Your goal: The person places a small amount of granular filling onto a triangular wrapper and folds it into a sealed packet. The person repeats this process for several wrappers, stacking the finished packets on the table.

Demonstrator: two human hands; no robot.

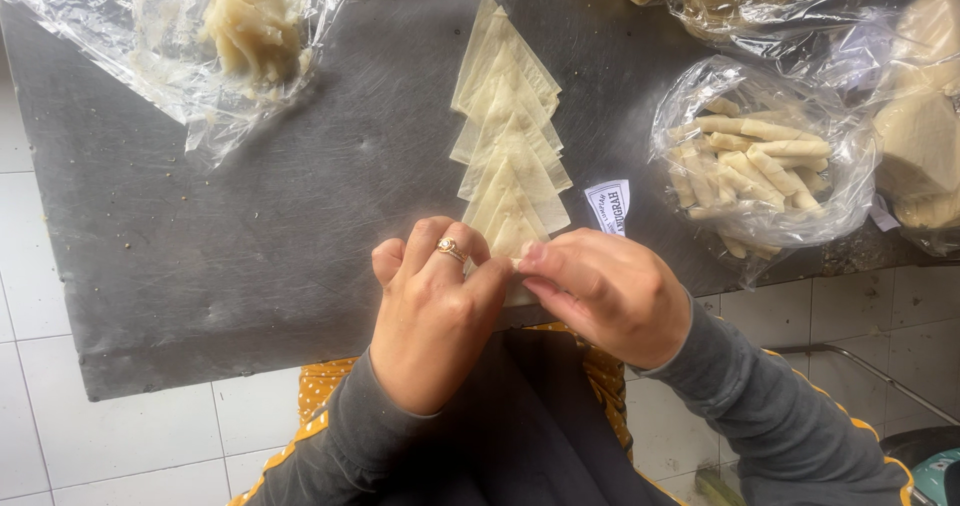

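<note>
A row of overlapping triangular pastry sheets runs down the middle of a dark metal table. My left hand, with a ring on one finger, and my right hand meet at the near end of the row. Both pinch the nearest pale sheet at the table's front edge. Most of that sheet is hidden under my fingers.
A clear bag with a lump of dough filling lies at the back left. A bag of rolled pastry sticks sits at the right, with more bagged wrappers beyond. A small white label lies beside the row. White tiled floor surrounds the table.
</note>
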